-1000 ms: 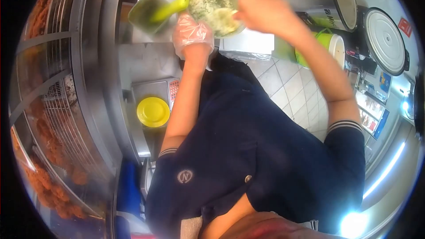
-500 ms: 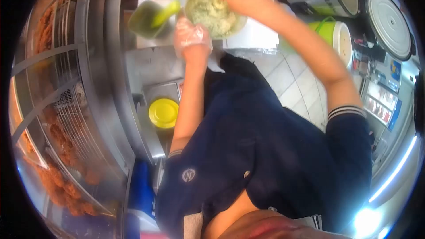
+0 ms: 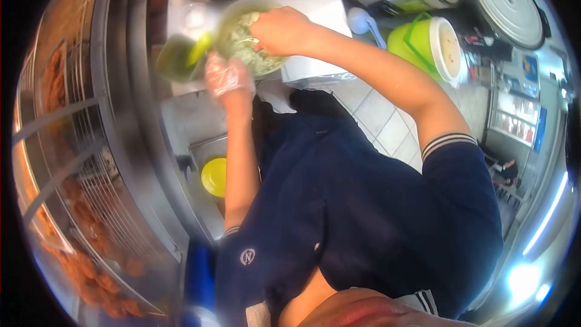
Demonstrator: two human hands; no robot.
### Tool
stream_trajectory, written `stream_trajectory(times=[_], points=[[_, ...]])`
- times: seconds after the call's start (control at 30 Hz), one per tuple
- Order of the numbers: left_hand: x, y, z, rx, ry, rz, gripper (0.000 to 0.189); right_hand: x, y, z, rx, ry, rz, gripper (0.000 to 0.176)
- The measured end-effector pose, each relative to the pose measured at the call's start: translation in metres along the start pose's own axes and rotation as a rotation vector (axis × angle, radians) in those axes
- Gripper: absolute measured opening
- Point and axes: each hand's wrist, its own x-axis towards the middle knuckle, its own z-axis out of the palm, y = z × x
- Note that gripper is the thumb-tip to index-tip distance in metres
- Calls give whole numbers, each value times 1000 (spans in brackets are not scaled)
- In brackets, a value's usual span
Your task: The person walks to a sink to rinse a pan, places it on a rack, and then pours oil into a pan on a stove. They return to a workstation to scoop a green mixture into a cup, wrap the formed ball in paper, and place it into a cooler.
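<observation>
My left hand (image 3: 229, 77), in a clear plastic glove, grips the near rim of a pale bowl (image 3: 241, 3) that holds a whitish-green mixture (image 3: 254, 60). My bare right hand (image 3: 279, 30) is over the bowl, closed on a thin utensil (image 3: 246, 40) that dips into the mixture. The utensil's head is hidden in the food. The bowl sits over a steel counter (image 3: 181, 121), close to my dark blue shirt (image 3: 351, 206).
A green container with a green scoop (image 3: 180, 57) stands left of the bowl. A yellow lid (image 3: 213, 177) lies on the counter. White paper (image 3: 324, 9), a green bucket (image 3: 423, 42) and large steel pots (image 3: 505, 3) are at right. Fried food (image 3: 91, 278) fills a rack at left.
My right hand has moved from the bowl's far side to over its middle, stirring. Bowl and both hands sit further left in view; the camera has shifted.
</observation>
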Motion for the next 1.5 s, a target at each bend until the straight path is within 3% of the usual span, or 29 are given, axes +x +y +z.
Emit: stream_trajectory(times=[0.07,0.13,0.2,0.27,0.33,0.4,0.47,0.53,0.6,0.63,0.67,0.73,0.77,0.93,1.07,1.17,1.23,1.33,1.37,1.43,1.47,1.5], points=[[-7,3,-10,-6,-28,-22,40,-14,4,-4,10,37,-1,27],[-18,-1,-16,81,49,90,44,-36,8,-13,97,384,40,26],[-31,-29,-17,-75,139,322,43,-72,23,-23,348,681,228,26],[-55,-7,-47,-156,37,121,37,-113,68,7,405,848,495,24],[-64,-19,-54,-261,10,97,34,-166,122,79,264,673,758,24],[-72,-21,-54,-366,-2,84,32,-217,149,144,416,604,928,20],[-77,-9,-44,-288,-59,316,28,-257,169,198,503,738,887,19],[-81,21,-20,-171,-106,467,26,-275,181,225,547,792,883,20],[-87,62,22,-58,-310,669,25,-297,192,229,640,810,880,21],[-100,85,44,-160,-417,544,23,-302,189,224,711,783,880,22],[-105,103,66,-154,-441,577,23,-308,186,217,769,763,905,22],[-111,133,106,120,-435,931,25,-314,180,212,854,752,930,23],[-117,141,125,88,-586,781,25,-320,181,215,926,785,895,24],[-126,165,209,256,-621,851,29,-352,189,232,1104,947,803,25],[-119,187,250,413,-373,611,48,-382,203,235,991,1014,794,23],[-117,206,257,549,-291,711,49,-412,218,242,1020,998,780,19],[-109,197,266,616,-268,795,54,-427,230,257,1136,856,905,15],[-98,175,280,581,-161,933,60,-445,239,266,1156,977,971,14],[-102,190,282,696,-268,645,63,-450,241,266,1152,968,992,16],[-79,164,297,638,-323,727,60,-456,242,264,1175,931,1019,16],[-87,184,290,604,-368,802,58,-456,238,263,1223,890,1033,16],[-107,202,285,840,-325,774,48,-454,232,264,1215,882,1043,16]])
